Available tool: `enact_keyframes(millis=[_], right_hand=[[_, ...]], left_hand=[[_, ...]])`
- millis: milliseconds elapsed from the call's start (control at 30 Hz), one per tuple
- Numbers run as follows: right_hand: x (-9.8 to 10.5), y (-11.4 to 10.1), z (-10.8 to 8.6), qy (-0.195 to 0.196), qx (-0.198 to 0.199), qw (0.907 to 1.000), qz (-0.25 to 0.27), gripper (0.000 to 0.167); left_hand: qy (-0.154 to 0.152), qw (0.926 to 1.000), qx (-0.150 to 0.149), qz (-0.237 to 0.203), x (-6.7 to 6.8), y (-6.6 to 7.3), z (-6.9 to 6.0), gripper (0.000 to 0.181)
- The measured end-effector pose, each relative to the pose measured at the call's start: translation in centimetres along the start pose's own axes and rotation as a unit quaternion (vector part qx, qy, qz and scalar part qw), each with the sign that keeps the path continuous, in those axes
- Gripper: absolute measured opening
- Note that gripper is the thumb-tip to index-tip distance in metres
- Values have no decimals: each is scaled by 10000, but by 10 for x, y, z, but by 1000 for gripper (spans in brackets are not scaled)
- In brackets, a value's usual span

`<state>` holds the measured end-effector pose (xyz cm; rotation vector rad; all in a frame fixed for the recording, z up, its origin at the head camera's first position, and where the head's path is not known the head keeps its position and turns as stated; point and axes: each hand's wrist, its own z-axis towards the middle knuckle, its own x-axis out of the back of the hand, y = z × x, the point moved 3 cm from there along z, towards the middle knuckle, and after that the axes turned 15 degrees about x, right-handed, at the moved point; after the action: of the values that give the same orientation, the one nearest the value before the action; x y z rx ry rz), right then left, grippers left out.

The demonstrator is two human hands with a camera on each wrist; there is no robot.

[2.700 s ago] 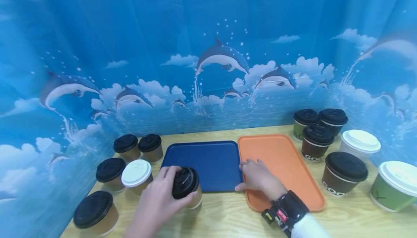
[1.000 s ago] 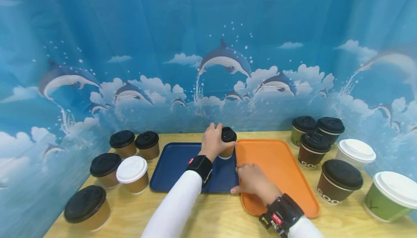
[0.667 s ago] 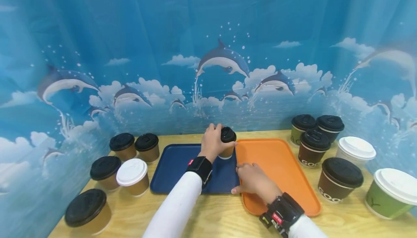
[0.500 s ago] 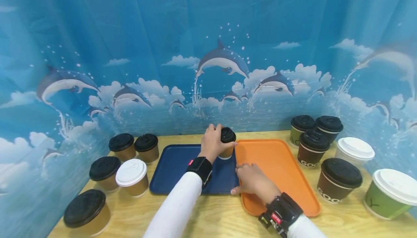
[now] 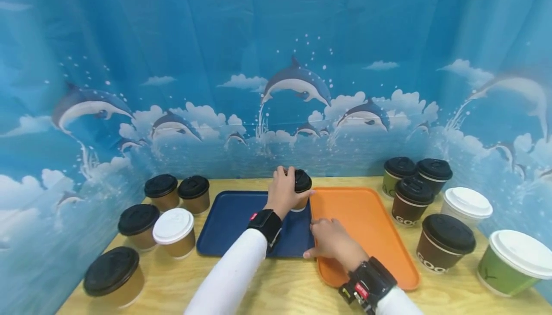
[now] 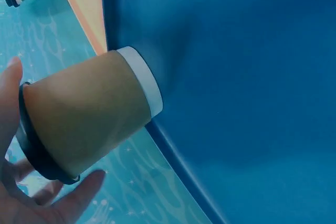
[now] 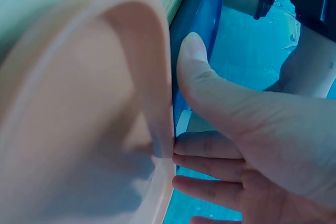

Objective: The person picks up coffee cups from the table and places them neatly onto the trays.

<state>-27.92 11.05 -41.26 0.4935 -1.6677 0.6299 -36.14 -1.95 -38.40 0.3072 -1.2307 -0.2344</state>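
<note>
Showing plainly only in left wrist view, the cup (image 6: 89, 116) is pinched by left grip (image 5: 283, 192), right grip (image 5: 334, 243) spread.

Through the head view I look down on a pale wood-grained table (image 5: 286, 286) carrying a blue tray (image 5: 230, 219) near its middle and, just beside it on the right, an orange tray (image 5: 351, 212). On the left I count five brown cups standing upright: a rear black-lidded cup (image 5: 161, 192), its black-lidded neighbour (image 5: 195, 195), a middle black-lidded cup (image 5: 139, 227), a white-lidded brown cup (image 5: 175, 233) and a near black-lidded cup (image 5: 115, 277). On the right I count six more, also upright: a black-lidded green cup (image 5: 396, 176) and a black-lidded dark cup (image 5: 433, 176) furthest back, a "GOO"-lettered cup (image 5: 411, 202) before them, then a white-lidded pale cup (image 5: 465, 208), a second lettered cup (image 5: 444, 244) and a white-lidded green cup (image 5: 513, 263).
</note>
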Motion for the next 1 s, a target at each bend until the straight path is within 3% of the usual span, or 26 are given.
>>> enact_keyframes(millis=[167, 300, 400, 533, 633, 733, 833, 933, 1000], right_hand=[[-2, 2, -2, 54, 43, 9999, 88, 72], [-1, 6, -7, 166, -1, 9995, 286, 72], [0, 7, -10, 266, 4, 9991, 325, 74], [1, 7, -11, 299, 21, 9990, 323, 77], [1, 6, -11, 284, 57, 9990, 333, 77], [2, 4, -11, 269, 116, 9990, 348, 77], [2, 2, -10, 266, 138, 9989, 360, 77], [2, 0, -8, 283, 129, 9988, 366, 77], [2, -1, -7, 295, 144, 9987, 395, 76]], left_hand=[[-108, 9995, 75, -281, 19, -6, -7, 102], [-69, 9997, 63, -217, 45, -24, -13, 98], [-39, 9999, 120, -20, 62, -53, -26, 92], [114, 9990, 254, 346, 87, -100, -58, 82], [168, 9967, 541, 588, 111, -135, -80, 77], [-167, 9904, 1119, 792, 135, -168, -92, 79], [-659, 9777, 1727, 1000, 154, -193, -96, 86], [-1002, 9700, 1953, 1045, 163, -208, -95, 90], [-1135, 9693, 1942, 989, 164, -214, -96, 91]])
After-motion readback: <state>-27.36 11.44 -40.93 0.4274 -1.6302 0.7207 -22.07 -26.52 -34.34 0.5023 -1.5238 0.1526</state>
